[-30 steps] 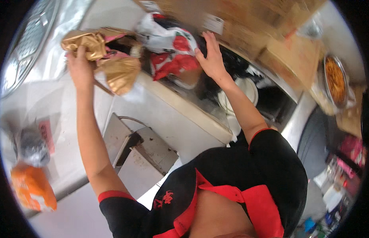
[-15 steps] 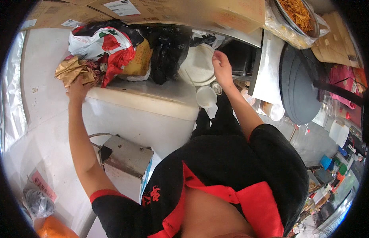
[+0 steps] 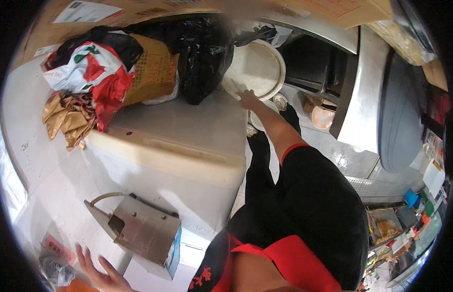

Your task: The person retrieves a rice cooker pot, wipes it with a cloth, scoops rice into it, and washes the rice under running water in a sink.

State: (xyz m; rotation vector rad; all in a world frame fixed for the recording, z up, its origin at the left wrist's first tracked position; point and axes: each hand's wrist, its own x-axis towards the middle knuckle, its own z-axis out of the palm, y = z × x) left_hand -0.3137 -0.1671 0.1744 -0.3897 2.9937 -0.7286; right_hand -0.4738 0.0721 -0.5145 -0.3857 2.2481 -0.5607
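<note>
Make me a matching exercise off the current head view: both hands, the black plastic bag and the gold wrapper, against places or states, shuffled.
Column 1
1. left hand
2. right hand
3. black plastic bag
4. gold wrapper

Column 2
A. between the cardboard box and the round white tub
B. spread open, holding nothing
C. crumpled, beside the white and red bag
D. at the rim of the round white tub

Right pairs: 1-B, 2-D, 3-A, 4-C
</note>
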